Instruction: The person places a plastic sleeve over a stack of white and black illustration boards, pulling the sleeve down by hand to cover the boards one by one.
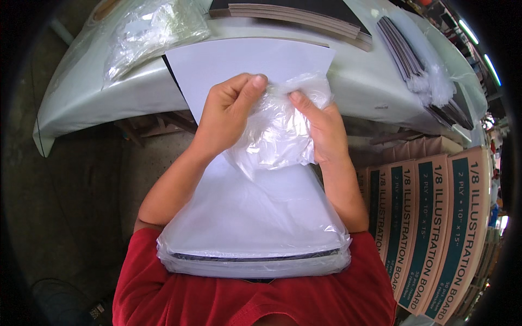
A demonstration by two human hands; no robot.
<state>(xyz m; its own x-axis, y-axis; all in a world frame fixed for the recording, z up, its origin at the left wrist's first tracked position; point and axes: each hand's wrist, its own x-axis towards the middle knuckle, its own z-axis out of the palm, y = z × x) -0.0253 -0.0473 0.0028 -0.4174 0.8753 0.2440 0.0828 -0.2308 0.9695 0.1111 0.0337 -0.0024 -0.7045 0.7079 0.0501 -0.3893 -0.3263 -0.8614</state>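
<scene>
A stack of white boards with dark edges lies between my chest and the table. A clear plastic bag covers its near part, while its far end is bare. Above the stack, my left hand grips the bunched film of the bag, thumb on top. Just to its right, my right hand pinches the same gathered film with its thumb pressed over it. Crumpled plastic hangs between the two hands and hides some of the fingers. The bag's closed end wraps the stack's near edge against my red shirt.
On the covered table ahead lie a heap of clear plastic bags at the far left and dark boards at the back. A plastic-wrapped board stack sits at the right. Brown cartons stand in a row at my right.
</scene>
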